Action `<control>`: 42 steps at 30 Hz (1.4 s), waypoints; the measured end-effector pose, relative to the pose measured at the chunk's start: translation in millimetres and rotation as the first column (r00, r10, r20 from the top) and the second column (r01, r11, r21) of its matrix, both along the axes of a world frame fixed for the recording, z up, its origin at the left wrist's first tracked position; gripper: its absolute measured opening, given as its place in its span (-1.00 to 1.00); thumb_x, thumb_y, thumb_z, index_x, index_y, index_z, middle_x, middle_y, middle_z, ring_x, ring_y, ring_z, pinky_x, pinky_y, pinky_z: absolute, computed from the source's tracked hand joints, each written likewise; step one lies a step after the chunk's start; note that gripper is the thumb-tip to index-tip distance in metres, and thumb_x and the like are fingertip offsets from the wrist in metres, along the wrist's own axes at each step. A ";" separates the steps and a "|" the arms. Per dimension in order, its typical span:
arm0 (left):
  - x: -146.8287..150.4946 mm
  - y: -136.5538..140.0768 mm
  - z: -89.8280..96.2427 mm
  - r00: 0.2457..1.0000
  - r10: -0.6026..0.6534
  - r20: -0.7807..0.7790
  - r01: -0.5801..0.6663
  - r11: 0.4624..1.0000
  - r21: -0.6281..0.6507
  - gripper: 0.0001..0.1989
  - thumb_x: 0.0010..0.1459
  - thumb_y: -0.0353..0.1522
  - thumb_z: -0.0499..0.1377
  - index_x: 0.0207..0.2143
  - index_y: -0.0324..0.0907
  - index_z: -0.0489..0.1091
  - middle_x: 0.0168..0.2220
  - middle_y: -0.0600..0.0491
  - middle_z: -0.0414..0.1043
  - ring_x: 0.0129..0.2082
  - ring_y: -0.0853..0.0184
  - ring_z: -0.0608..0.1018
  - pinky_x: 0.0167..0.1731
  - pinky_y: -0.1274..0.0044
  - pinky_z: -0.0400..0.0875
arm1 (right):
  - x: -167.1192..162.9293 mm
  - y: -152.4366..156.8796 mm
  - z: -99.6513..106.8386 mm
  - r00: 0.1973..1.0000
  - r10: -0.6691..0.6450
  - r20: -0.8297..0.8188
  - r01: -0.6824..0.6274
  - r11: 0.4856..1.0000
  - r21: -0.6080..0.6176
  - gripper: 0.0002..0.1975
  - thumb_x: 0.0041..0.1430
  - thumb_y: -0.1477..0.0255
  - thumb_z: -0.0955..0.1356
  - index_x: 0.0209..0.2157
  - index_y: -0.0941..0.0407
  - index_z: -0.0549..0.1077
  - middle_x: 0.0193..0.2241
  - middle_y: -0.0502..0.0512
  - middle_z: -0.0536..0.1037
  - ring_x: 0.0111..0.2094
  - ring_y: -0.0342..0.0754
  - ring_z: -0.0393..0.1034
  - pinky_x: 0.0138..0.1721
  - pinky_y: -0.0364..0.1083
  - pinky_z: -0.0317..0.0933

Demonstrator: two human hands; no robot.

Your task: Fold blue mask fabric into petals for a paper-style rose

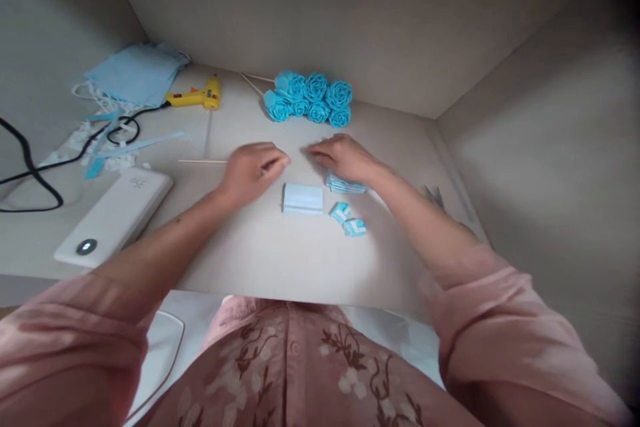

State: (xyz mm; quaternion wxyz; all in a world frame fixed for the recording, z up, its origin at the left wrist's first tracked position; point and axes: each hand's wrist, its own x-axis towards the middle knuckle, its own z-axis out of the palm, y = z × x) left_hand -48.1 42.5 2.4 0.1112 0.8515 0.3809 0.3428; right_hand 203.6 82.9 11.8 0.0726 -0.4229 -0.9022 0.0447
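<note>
My left hand (254,171) is curled closed above the middle of the table. A thin wooden stick (203,161) runs out leftward from it; the stick's other end is hidden in the hand. To the right, my right hand (337,155) hovers with its fingers stretched toward the left, slightly blurred, and nothing visible in them. Partly under its wrist lies a stack of blue pleated mask pieces (346,183). Between my forearms are a folded pale blue piece (303,199) and two small blue cut pieces with white strips (355,227).
Blue fabric roses (316,88) on sticks lie at the back wall. Left of them are a yellow glue gun (213,92), a pile of face masks (137,73), scraps and a black cable (30,170). A white power bank (115,213) lies front left, scissors (434,197) at right.
</note>
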 end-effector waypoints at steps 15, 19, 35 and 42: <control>-27.4 28.0 6.9 0.927 0.094 -0.364 -0.153 0.979 -0.138 -0.75 0.25 -0.29 0.05 -0.23 -0.19 0.49 -0.25 -0.04 0.57 -0.23 0.19 0.56 -0.19 0.44 0.30 | 16.9 -29.5 4.7 0.954 -0.131 -0.269 0.171 0.976 0.134 -0.48 0.27 0.45 0.23 0.25 0.09 0.32 0.07 0.22 0.54 0.09 0.15 0.40 0.17 0.18 0.21; -4.1 5.9 8.9 0.998 0.042 -0.055 -0.050 0.989 -0.138 -0.66 0.32 -0.19 0.01 -0.13 -0.20 0.48 -0.23 -0.01 0.58 -0.26 0.27 0.56 -0.23 0.51 0.33 | 14.0 -44.5 -9.6 0.931 -0.155 -0.330 0.220 0.961 0.169 -0.49 0.26 0.52 0.18 0.22 0.12 0.36 0.06 0.23 0.54 0.11 0.13 0.38 0.18 0.16 0.20; 4.4 -4.8 -10.6 0.988 -0.057 -0.141 0.062 0.997 0.034 -0.55 0.39 -0.21 -0.10 -0.08 -0.21 0.52 -0.19 -0.06 0.60 -0.22 0.23 0.61 -0.21 0.48 0.39 | -1.9 -61.5 -17.6 0.923 -0.064 -0.380 0.179 0.944 0.276 -0.69 0.24 0.41 0.33 0.01 0.06 0.52 0.05 0.11 0.58 0.17 0.09 0.34 0.29 0.21 0.05; 3.6 -1.8 -11.5 0.991 -0.067 -0.115 0.080 0.990 0.113 -0.61 0.37 -0.21 -0.02 -0.12 -0.20 0.55 -0.26 -0.05 0.60 -0.27 0.26 0.60 -0.26 0.49 0.38 | 15.0 -51.1 -22.7 0.871 -0.200 -0.448 0.333 0.912 0.241 -0.70 0.25 0.49 0.28 -0.06 0.06 0.57 0.04 0.12 0.58 0.13 0.12 0.37 0.25 0.24 0.10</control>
